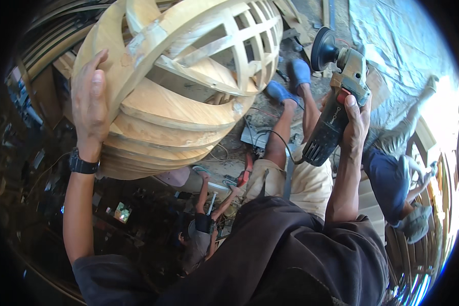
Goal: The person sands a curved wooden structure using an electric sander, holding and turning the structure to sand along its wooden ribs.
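A large curved wooden frame (173, 115) fills the upper left, built of pale stacked ribs with an open lattice at its far right end. My left hand (91, 104) lies against the frame's left rim, its fingers stretched out along the wood. A black watch is on that wrist. In my right hand (357, 120) is an angle grinder (327, 125), gripped round its dark body with the thumb near a red switch. Its round black disc (323, 49) points up and left, apart from the frame. The grinder's cable hangs from its lower end.
Below me a person (196, 239) crouches at lower left, and another (392, 173) bends at the right. A blue-grey tarp (380, 28) covers the ground at upper right. Cables run across the floor near my blue clogs (300, 72). Wooden strips (53, 48) are stacked at far left.
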`<action>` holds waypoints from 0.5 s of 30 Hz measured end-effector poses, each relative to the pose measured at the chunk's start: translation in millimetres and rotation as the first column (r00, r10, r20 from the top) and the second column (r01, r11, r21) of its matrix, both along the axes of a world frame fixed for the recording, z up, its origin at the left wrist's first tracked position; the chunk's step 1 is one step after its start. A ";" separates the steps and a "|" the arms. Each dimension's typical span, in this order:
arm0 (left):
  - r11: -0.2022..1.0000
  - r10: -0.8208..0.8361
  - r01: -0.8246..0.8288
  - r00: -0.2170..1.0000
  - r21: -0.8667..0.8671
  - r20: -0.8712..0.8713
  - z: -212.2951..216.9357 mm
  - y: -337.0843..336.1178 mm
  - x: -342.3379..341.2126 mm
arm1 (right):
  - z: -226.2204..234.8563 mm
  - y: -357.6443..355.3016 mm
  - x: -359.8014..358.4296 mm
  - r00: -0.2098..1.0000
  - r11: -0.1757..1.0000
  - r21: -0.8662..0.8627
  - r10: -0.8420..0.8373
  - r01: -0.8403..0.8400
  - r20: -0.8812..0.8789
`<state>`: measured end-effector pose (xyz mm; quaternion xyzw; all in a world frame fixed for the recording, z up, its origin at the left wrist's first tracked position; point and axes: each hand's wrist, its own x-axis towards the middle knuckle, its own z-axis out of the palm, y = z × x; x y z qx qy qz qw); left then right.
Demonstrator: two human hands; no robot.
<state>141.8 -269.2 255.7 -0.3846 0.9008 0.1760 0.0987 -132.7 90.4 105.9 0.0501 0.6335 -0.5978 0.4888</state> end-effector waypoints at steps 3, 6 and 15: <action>0.999 0.036 -0.036 0.999 -0.002 -0.036 -1.7 2.3 -1.6 | 18.4 32.8 -24.7 0.993 0.999 0.019 -0.048 0.051 -0.112; 0.998 0.055 -0.056 0.997 -0.018 -0.051 -0.9 5.7 -5.4 | 32.0 62.1 -44.4 0.972 0.996 -0.016 -0.092 0.091 -0.214; 0.973 -0.040 0.034 0.999 -0.228 -0.022 -7.8 3.0 -3.5 | 48.3 35.5 -43.0 0.941 0.976 -0.189 -0.165 0.112 -0.294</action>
